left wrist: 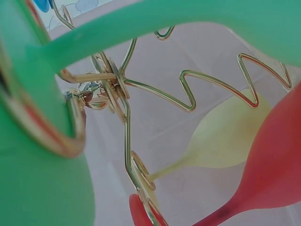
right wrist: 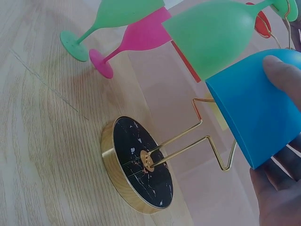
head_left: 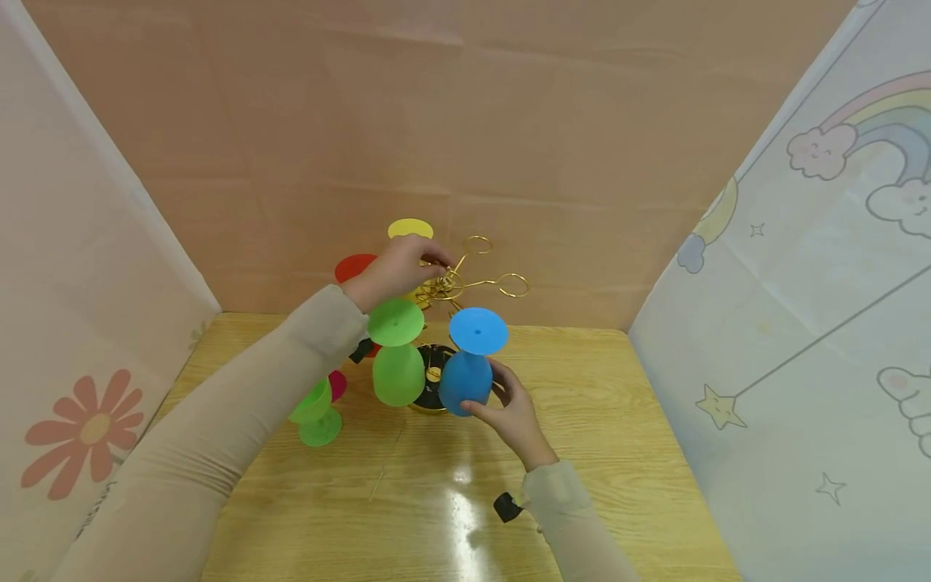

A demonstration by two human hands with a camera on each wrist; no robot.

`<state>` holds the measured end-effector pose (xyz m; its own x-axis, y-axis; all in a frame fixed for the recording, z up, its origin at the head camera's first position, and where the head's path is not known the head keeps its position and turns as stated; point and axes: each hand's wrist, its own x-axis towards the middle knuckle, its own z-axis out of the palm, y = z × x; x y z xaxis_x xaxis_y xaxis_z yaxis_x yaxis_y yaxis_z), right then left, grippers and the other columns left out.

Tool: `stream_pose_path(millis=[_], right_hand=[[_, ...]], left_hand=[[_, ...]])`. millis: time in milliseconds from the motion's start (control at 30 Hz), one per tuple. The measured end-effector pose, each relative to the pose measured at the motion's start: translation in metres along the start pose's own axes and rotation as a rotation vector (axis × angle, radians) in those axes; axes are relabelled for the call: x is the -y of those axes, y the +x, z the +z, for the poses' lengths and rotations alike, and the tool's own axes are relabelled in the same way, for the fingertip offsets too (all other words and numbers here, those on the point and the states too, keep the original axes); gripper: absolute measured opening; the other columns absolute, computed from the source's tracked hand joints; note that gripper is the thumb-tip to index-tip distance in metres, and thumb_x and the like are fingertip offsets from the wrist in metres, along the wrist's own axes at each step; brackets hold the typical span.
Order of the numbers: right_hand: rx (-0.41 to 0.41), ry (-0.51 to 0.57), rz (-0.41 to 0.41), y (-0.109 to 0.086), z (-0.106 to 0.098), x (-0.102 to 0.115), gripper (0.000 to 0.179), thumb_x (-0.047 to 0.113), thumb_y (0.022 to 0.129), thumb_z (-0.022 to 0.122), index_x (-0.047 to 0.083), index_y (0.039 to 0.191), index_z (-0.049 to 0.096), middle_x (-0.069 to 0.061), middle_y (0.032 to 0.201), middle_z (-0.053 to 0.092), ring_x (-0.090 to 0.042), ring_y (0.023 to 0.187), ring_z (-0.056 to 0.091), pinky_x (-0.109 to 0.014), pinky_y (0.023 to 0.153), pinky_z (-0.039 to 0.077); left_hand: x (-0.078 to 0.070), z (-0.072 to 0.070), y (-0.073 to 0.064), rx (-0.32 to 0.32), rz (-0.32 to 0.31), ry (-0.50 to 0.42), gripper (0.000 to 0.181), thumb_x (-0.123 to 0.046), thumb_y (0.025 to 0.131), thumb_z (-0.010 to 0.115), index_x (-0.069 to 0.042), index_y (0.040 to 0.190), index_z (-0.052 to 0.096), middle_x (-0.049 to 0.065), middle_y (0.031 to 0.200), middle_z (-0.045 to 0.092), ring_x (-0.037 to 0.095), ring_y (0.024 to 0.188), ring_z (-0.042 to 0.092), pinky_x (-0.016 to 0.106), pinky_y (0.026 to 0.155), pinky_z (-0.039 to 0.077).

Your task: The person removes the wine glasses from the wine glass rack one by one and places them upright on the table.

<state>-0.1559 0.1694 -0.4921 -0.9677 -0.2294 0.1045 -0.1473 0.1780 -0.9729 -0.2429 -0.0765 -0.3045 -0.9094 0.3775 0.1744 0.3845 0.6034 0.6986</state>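
- Beige left sleeve [head_left: 218,436] crosses from lower left; the left hand [head_left: 396,272] pinches the top of the gold rack [head_left: 445,285].
- Right hand [head_left: 518,414] grips an upside-down blue goblet [head_left: 465,376] by its bowl, off the table [head_left: 596,453], right of a hanging green goblet [head_left: 398,376].
- Red goblet [head_left: 355,267] and yellow goblet [head_left: 409,228] hang behind.
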Motion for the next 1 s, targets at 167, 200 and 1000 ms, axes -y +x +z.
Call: stream_pose_path(millis=[167,200,1000], right_hand=[[-0.012,-0.006,-0.003,-0.001,0.0,0.0,0.078,0.014,0.081,0.087,0.013,0.149,0.048,-0.009,0.151,0.048,-0.033,0.139,0.045,-0.045,0.117,0.036],[-0.014,-0.007,-0.001,-0.001,0.0,0.0,0.078,0.015,0.081,0.087,0.014,0.148,0.049,-0.009,0.15,0.049,-0.032,0.139,0.046,-0.044,0.117,0.036],[-0.019,0.048,-0.04,0.009,0.004,0.013,0.068,0.012,0.085,0.084,0.009,0.145,0.052,-0.012,0.144,0.054,-0.032,0.132,0.052,-0.047,0.113,0.041]], left_hand=[[0.002,0.0,0.0,-0.002,-0.007,-0.016,0.025,-0.002,0.097,0.066,0.001,0.122,0.071,0.015,0.119,0.07,0.029,0.111,0.064,0.04,0.096,0.054],[0.002,0.0,0.0,-0.002,-0.01,-0.019,0.025,-0.002,0.097,0.066,0.001,0.122,0.071,0.015,0.119,0.07,0.029,0.11,0.064,0.04,0.096,0.054],[0.004,-0.002,-0.001,-0.017,-0.054,-0.122,0.025,-0.004,0.096,0.069,0.0,0.12,0.073,0.017,0.119,0.071,0.028,0.106,0.067,0.038,0.093,0.056]])
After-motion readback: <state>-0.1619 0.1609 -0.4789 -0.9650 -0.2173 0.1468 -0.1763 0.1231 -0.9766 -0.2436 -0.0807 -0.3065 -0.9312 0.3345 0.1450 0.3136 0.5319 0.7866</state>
